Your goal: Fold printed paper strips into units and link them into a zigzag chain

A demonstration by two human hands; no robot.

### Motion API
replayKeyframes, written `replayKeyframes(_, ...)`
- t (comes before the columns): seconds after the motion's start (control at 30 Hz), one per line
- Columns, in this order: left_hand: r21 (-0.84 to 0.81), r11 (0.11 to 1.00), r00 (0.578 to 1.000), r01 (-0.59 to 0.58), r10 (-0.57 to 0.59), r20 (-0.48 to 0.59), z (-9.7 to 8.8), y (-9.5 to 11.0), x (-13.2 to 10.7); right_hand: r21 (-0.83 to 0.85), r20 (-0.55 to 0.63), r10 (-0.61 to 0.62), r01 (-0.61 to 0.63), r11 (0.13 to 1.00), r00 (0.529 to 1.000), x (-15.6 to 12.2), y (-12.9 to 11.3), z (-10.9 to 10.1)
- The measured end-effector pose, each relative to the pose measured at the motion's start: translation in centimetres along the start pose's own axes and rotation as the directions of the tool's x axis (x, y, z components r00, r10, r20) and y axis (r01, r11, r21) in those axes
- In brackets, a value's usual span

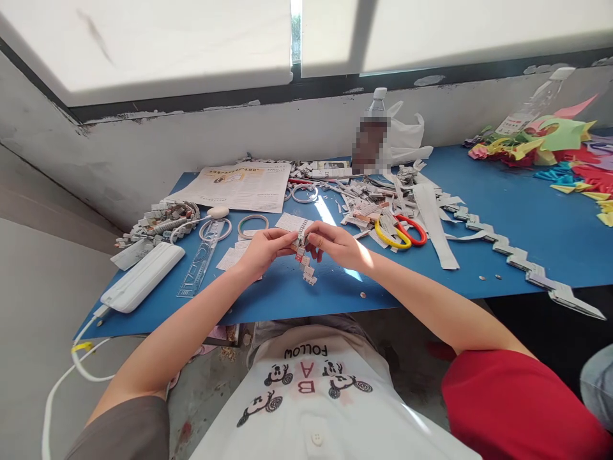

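Note:
Between my two hands, just above the near middle of the blue table (287, 306), is a short zigzag chain of folded newspaper strips (306, 268). My left hand (268, 249) pinches its upper end between thumb and fingers. From the other side, my right hand (338, 246) has its fingers curled closed on the same end. The chain's lower links hang free below the fingertips, and the gripped part is partly hidden. Behind the hands lies a piece of printed paper (292, 222). Scissors (401, 231) with yellow and red handles rest to the right.
Left are a clear ruler (197, 265), a white power strip (143, 278) with a cable, and a paper-chain pile (163, 220). Newspaper (244, 185) and paper scraps (364, 201) lie behind. A long paper chain (522, 260) overhangs the right edge. Bottles stand near the wall.

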State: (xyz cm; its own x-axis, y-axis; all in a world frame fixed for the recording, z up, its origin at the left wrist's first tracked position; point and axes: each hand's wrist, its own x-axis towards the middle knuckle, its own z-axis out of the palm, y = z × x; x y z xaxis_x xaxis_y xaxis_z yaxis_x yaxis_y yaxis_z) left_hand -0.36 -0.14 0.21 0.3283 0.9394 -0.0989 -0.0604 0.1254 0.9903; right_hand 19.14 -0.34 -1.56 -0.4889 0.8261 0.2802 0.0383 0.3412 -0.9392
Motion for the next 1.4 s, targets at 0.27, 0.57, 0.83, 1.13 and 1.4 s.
replayKeyframes(0.27, 0.018, 0.999, 0.996, -0.031, 0.033, -0.084, -0.1, -0.3, 0.2, -0.038, -0.050, 0.088, -0.090, 0.995, 0.995, 0.1, -0.3, 0.6)
replayKeyframes(0.57, 0.047, 0.998, 0.991, -0.047, 0.052, -0.126, -0.1, -0.2, 0.1, 0.311, -0.057, 0.140, -0.116, 0.943, 0.988, 0.7, 0.4, 0.8)
replayKeyframes(0.83, 0.049, 0.999, 0.997, -0.005, 0.009, -0.081, -0.1, -0.5, 0.2, 0.009, -0.074, 0.093, -0.092, 0.996, 0.993, 0.2, 0.2, 0.8)
replayKeyframes(1.13, 0.050, 0.998, 0.999, 0.039, -0.038, -0.020, -0.2, -0.8, 0.5, -0.098, -0.090, 0.093, -0.101, 0.990, 0.992, 0.2, 0.0, 1.2)
replayKeyframes(1.4, 0.051, 0.998, 0.998, 0.046, -0.045, -0.036, -0.4, -0.9, 0.6, -0.167, -0.066, 0.025, -0.036, 0.985, 0.997, 0.2, 0.5, 1.0)
